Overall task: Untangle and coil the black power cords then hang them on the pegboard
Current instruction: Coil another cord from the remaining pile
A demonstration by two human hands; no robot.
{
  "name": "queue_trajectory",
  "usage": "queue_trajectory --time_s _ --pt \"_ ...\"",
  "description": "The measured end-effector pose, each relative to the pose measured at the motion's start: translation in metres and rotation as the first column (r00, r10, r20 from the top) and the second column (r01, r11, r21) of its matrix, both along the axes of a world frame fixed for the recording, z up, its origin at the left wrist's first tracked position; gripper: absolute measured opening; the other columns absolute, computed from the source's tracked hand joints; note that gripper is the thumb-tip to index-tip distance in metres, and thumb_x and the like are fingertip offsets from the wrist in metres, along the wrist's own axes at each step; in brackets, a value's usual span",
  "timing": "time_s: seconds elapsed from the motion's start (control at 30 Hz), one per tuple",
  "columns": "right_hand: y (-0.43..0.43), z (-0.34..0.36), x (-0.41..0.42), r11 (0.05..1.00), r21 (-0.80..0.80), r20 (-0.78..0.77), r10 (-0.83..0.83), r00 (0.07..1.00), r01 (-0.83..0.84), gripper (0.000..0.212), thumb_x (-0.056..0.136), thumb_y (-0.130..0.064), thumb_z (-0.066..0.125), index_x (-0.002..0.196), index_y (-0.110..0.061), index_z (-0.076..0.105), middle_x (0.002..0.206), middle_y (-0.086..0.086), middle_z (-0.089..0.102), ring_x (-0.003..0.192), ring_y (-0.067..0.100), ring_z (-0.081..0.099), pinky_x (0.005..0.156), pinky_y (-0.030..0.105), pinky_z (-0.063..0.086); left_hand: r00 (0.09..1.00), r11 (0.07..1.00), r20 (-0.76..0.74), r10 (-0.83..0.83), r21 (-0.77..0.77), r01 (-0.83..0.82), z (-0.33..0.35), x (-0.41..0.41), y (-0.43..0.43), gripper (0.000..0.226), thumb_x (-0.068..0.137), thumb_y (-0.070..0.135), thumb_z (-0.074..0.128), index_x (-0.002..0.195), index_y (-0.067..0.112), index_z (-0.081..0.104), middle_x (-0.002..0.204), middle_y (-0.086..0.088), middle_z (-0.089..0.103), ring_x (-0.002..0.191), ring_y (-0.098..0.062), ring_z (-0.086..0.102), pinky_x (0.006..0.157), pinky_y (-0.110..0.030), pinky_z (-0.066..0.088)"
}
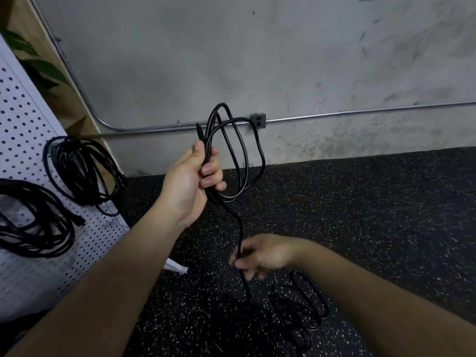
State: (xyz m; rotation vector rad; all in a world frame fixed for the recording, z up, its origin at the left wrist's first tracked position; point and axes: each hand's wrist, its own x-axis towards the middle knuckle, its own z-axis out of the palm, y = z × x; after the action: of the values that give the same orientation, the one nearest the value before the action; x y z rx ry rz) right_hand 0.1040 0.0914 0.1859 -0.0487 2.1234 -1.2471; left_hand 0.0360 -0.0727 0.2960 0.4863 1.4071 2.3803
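Item: black rubber power cord (pixel 240 233), part-coiled. Several loops stand upright in the left hand (pixel 192 176), grip closed round the bundle. One strand drops near-vertically from the loops to the right hand (pixel 262 256), which lies directly below, grip lightly curled about that strand. Uncoiled slack (pixel 298 305) lies on the speckled dark floor (pixel 386 228) beneath the right hand. White perforated pegboard (pixel 23 124) stands left, nearer the left hand, bearing two hung coils (pixel 79 171)
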Motion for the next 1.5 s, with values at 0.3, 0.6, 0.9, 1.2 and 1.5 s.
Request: queue_trajectory --time_s 0.3,0.6,0.9,1.2,1.5 --pt "0.025 0.011 -0.004 0.807 0.538 -0.166 -0.181 0.969 0.243 0.109 0.083 -0.087 0.011 0.133 -0.001 0.055 0.129 0.022 0.063 0.122 0.034 0.060 0.112 0.054 0.041 0.999 1.000 -0.047 0.005 -0.021 -0.006 0.007 -0.011 -0.029 0.032 0.110 0.031 0.033 0.092 0.013 0.050 0.059 0.006 0.030 0.046 -0.007 0.022 0.044 -0.021 0.028" --pt "0.081 0.060 -0.019 0.699 -0.225 0.024 -0.693 0.721 0.679 0.037 0.106 -0.040 0.048 0.090 -0.008 0.059 0.058 -0.002 0.053 0.043 0.010 0.038 0.043 0.024 0.031 0.906 0.811 -0.422 0.043 -0.514 -0.278 -0.016 -0.010 -0.024 0.031 0.110 0.033 0.032 0.100 0.011 0.052 0.063 0.009 0.039 0.055 -0.010 0.036 0.062 -0.031 0.048" --pt "0.023 0.122 -0.015 0.479 -0.768 0.094 -0.573 0.814 0.426 0.013 0.102 -0.009 0.048 0.098 -0.001 0.057 0.074 0.001 0.050 0.053 0.006 0.039 0.048 0.018 0.036 0.883 0.740 -0.463 -0.078 -0.620 -0.260 -0.034 0.001 0.003 0.029 0.109 0.038 0.031 0.107 0.020 0.053 0.070 0.011 0.051 0.062 -0.008 0.047 0.073 -0.036 0.048" --pt "0.000 0.129 -0.020 0.183 -0.868 0.203 -0.718 0.666 0.462 0.011 0.103 -0.005 0.051 0.107 0.003 0.058 0.074 0.004 0.067 0.057 0.006 0.062 0.054 0.016 0.051 0.985 0.921 -0.161 -0.064 -0.390 -0.004 -0.036 0.016 0.019 0.042 0.103 0.049 0.037 0.108 0.013 0.058 0.065 -0.001 0.054 0.064 -0.014 0.050 0.068 -0.034 0.038" --pt "0.029 0.121 -0.010 0.749 0.052 -0.988 -0.058 0.144 0.661 0.037 0.092 -0.056 0.061 0.105 -0.021 0.066 0.109 -0.004 0.064 0.105 0.016 0.057 0.092 0.030 0.045 0.991 0.857 -0.120 -0.059 -0.515 -0.011 -0.029 0.010 0.011 0.037 0.105 0.045 0.045 0.095 0.011 0.056 0.059 0.005 0.029 0.048 -0.011 0.027 0.047 -0.027 0.031"
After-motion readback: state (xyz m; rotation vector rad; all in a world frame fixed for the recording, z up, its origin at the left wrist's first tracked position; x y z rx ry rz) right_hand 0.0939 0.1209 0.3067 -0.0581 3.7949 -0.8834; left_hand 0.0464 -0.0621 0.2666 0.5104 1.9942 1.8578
